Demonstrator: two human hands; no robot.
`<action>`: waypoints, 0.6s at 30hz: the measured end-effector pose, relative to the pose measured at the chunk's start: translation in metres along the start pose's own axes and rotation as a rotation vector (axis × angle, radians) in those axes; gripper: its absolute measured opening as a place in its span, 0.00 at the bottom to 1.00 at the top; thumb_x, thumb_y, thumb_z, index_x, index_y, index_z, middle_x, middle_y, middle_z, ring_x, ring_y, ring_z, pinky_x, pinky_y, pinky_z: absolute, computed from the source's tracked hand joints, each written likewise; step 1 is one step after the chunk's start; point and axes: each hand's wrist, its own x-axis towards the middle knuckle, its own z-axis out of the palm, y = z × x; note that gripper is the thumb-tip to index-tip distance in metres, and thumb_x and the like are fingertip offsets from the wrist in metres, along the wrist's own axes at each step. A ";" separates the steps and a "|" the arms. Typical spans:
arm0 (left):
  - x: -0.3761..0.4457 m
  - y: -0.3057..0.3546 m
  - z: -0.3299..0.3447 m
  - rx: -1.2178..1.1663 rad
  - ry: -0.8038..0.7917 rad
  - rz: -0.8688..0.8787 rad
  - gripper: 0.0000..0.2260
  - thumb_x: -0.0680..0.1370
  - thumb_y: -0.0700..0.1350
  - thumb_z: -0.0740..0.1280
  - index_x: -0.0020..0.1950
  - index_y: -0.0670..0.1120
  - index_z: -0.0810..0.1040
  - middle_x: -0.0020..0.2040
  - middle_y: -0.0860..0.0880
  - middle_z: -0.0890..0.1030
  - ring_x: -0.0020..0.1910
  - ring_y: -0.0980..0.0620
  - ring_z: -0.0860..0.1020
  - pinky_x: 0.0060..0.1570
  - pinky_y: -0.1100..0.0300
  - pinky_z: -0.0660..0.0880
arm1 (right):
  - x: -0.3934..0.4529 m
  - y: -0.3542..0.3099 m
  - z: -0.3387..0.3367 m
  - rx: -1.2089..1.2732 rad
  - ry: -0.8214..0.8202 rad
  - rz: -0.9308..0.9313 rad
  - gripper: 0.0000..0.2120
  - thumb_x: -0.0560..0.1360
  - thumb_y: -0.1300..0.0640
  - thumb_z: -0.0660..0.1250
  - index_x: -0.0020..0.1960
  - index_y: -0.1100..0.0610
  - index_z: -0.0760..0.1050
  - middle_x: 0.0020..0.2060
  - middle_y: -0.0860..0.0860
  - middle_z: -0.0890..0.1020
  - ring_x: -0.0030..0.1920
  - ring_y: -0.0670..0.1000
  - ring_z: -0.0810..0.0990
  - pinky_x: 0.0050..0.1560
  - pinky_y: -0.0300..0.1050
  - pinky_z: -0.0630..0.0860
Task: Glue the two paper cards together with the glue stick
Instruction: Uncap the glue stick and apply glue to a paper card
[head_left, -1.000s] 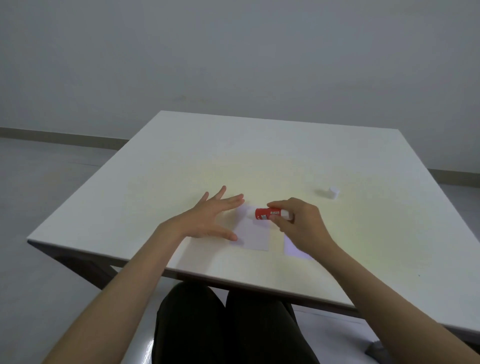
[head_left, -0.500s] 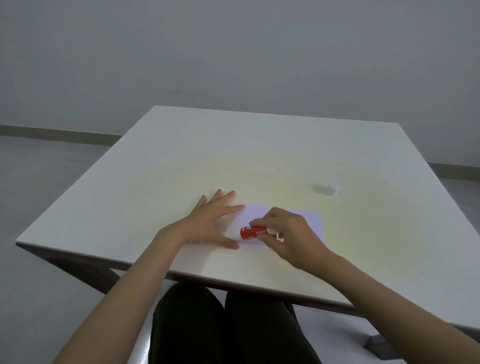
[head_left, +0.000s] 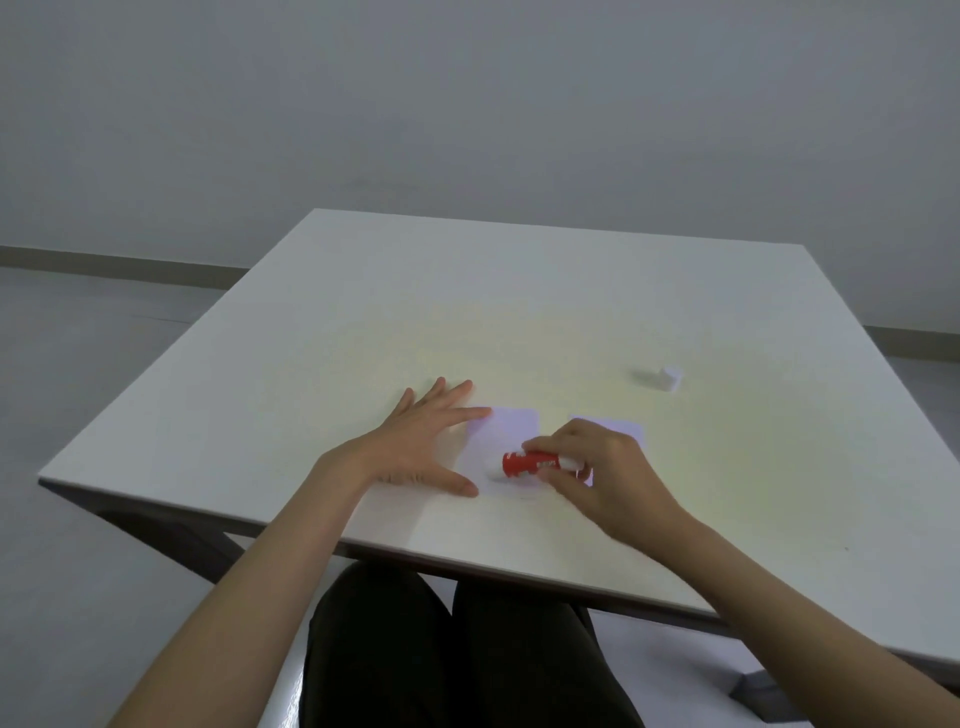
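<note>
On the white worktop (head_left: 322, 358), the right hand (head_left: 602, 467) pinches the red glue stick (head_left: 527, 462) lying sideways, its tip on the left card (head_left: 511, 434). The left hand (head_left: 415, 447) lies flat, fingers (head_left: 462, 414) spread, holding that card's left edge. The right card (head_left: 623, 427) lies just beyond the right hand; farther right stands a white cap (head_left: 670, 378).

This looks like a plain, bare room, maybe an office or a test room, but it is hard to tell which. A big white desk (head_left: 519, 312) stands on a smooth grey floor (head_left: 93, 332). The wall (head_left: 467, 104) behind is flat and grey, with a dull strip (head_left: 119, 262) along its bottom.
</note>
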 end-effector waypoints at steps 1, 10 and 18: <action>0.000 0.000 0.000 0.000 -0.004 0.000 0.42 0.67 0.60 0.73 0.75 0.60 0.55 0.79 0.56 0.43 0.76 0.56 0.35 0.73 0.51 0.32 | 0.005 0.005 -0.003 -0.012 0.031 0.030 0.12 0.73 0.61 0.69 0.56 0.55 0.80 0.42 0.52 0.80 0.35 0.43 0.71 0.39 0.26 0.66; 0.000 0.000 -0.001 0.007 -0.008 -0.004 0.42 0.67 0.60 0.73 0.75 0.60 0.55 0.79 0.56 0.43 0.76 0.56 0.35 0.73 0.51 0.32 | -0.004 0.011 -0.010 -0.068 0.090 0.048 0.12 0.73 0.61 0.69 0.55 0.52 0.80 0.42 0.53 0.80 0.35 0.46 0.74 0.37 0.30 0.67; -0.002 0.005 -0.003 0.010 -0.031 -0.013 0.42 0.68 0.59 0.73 0.76 0.59 0.54 0.79 0.55 0.43 0.76 0.55 0.36 0.74 0.49 0.33 | 0.009 0.025 -0.028 -0.078 0.011 0.086 0.12 0.74 0.60 0.68 0.56 0.54 0.80 0.41 0.50 0.79 0.38 0.45 0.74 0.38 0.31 0.66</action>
